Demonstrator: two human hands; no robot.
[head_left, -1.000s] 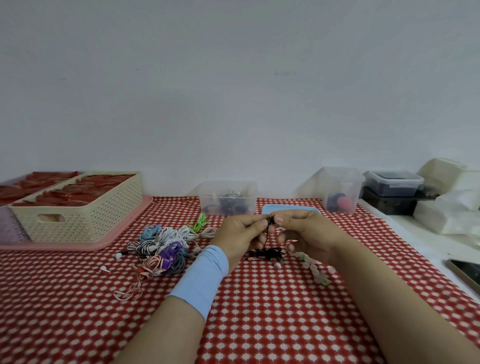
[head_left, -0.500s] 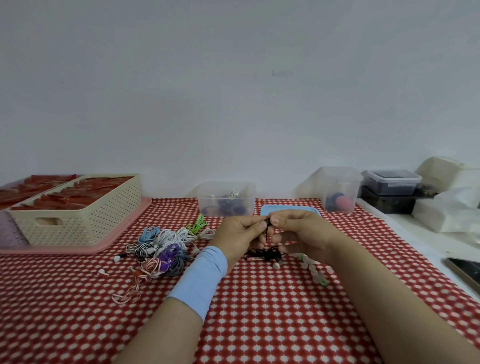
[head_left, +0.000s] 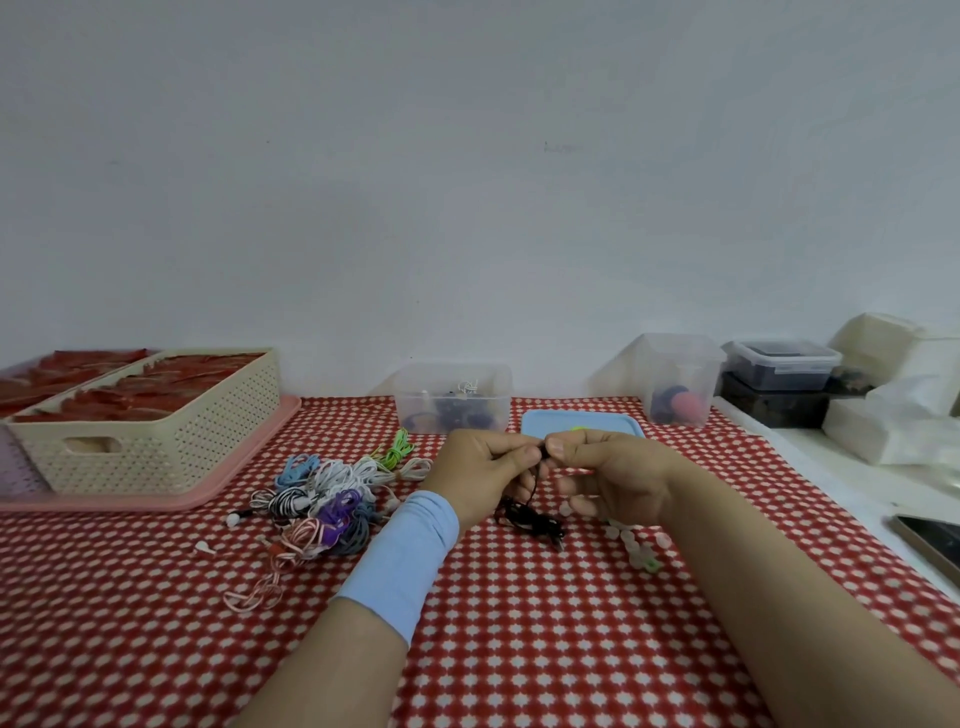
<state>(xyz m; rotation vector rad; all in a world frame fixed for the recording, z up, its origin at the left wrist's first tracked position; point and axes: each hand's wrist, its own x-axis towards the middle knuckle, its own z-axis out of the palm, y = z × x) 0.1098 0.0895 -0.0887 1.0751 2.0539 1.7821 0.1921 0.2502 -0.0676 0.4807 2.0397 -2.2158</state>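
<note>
My left hand (head_left: 480, 475) and my right hand (head_left: 615, 475) meet above the red-and-white checked tablecloth (head_left: 519, 623). Both pinch the top end of a black earphone cable (head_left: 532, 512), whose tangled remainder hangs down and lies on the cloth under my hands. A light blue wristband sits on my left wrist. A row of small pale ear tips (head_left: 636, 545) lies beneath my right wrist, partly hidden by it.
A heap of coloured coiled earphone cables (head_left: 332, 499) lies left of my hands. A cream basket (head_left: 156, 447) stands on a pink tray at far left. Clear tubs (head_left: 452, 397) (head_left: 675, 379), a blue lid (head_left: 582, 423), stacked boxes (head_left: 779, 379) and a phone (head_left: 930, 540) lie behind and right.
My hands hold the same pinch on the black cable and have barely shifted. The view has drifted slightly.
</note>
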